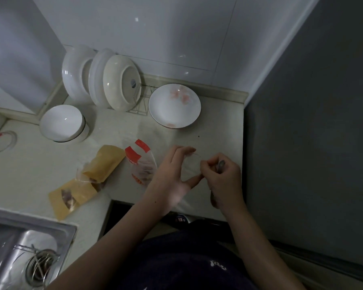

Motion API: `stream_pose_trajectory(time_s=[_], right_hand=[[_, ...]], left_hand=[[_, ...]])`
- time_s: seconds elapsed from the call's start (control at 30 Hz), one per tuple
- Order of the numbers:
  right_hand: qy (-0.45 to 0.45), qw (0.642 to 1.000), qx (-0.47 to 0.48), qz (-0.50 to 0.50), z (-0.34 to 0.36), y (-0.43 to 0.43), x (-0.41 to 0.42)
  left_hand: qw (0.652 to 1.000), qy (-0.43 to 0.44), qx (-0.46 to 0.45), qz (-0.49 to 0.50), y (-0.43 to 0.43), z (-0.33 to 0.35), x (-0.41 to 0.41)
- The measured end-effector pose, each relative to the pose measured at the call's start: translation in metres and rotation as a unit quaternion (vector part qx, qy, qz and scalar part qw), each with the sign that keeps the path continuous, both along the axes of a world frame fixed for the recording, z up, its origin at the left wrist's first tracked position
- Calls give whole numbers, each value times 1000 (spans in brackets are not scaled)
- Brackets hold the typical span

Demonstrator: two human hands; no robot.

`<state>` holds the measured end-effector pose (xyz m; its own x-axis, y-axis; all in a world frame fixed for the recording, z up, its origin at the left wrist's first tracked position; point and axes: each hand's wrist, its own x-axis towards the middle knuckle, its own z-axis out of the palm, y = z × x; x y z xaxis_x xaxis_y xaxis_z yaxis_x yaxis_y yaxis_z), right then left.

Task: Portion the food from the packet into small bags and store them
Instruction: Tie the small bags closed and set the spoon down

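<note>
Tape in a clear roll (2, 141) lies far left on the pale stone desk (218, 126), near a white ceramic bowl (61, 122). Two brown paper packets (105, 162) lie overlapped mid-desk with dark food showing, and a clear red-printed plastic bag (142, 162) is just beside them. Farther right, the left hand (172, 178) and right hand (223, 176) each have their grip closed in a pinch on one small clear plastic bag (192, 166), held between them over the desk.
</note>
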<state>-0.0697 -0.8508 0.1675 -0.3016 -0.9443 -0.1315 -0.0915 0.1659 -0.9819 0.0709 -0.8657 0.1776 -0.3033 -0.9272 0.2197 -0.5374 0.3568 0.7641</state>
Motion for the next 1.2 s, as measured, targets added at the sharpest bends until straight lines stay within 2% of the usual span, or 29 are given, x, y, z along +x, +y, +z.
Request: stream_pose_trajectory(time_s=[0.1, 0.23, 0.3, 0.43, 0.57, 0.67, 0.77, 0.87, 1.0, 1.2], right_hand=[[-46, 999, -4, -13, 7, 0, 1], [-81, 983, -24, -165, 16, -11, -8], [-80, 980, -17, -182, 19, -17, -9], [-36, 991, -44, -119, 28, -21, -1], [63, 991, -114, -33, 49, -28, 17], [44, 986, -154, 38, 66, -39, 36], [69, 970, -180, 146, 78, -50, 54], [162, 937, -179, 253, 83, -60, 74], [360, 839, -172, 369, 76, -73, 100], [479, 743, -100, 456, 51, -94, 125]], left_hand=[[999, 34, 14, 38, 2, 4, 4], [986, 137, 75, 57, 11, 13, 12], [980, 169, 91, 47, 17, 17, 18], [985, 138, 74, 68, 24, 25, 36], [976, 175, 58, 120, 34, 28, 67], [972, 168, 43, 159, 44, 25, 92], [951, 218, 96, 199, 54, 18, 109], [936, 243, 128, 218, 62, 12, 120], [905, 290, 165, 264, 68, 1, 129], [888, 284, 186, 310, 71, -11, 141]])
